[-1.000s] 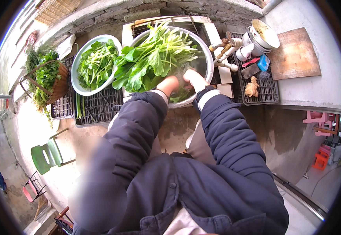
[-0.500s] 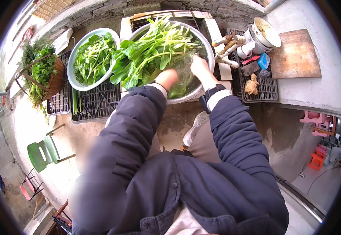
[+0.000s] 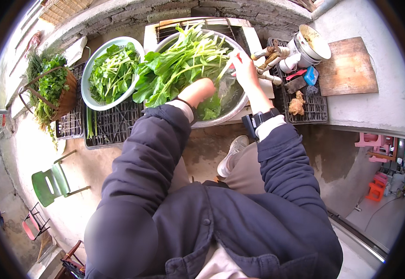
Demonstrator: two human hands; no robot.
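A large metal basin [image 3: 237,108] of water holds a heap of leafy green vegetables [image 3: 179,65] with long pale stalks. My left hand [image 3: 199,92] reaches into it at the near side of the heap. Its fingers are hidden by the greens and the water. Over the basin's right side, my right hand [image 3: 245,69] is above the water with its fingers bent together near the stalk ends. A thin pale strip and a small reddish spot show at these fingertips, too small to name. Loose leaves [image 3: 210,108] float near the basin's front.
Left of the basin, a light-blue bowl [image 3: 86,95] of greens stands on black crates [image 3: 114,128]. Beyond it is a wicker basket [image 3: 63,100] of herbs. To the right are pipes [image 3: 270,78], stacked bowls [image 3: 317,44], ginger [image 3: 296,103] and a wooden board [image 3: 349,65]. A green chair [image 3: 51,183] stands behind left.
My right hand has come up out of the water, slightly right and away from me. My left hand shows more above the water. The greens heap looks much the same.
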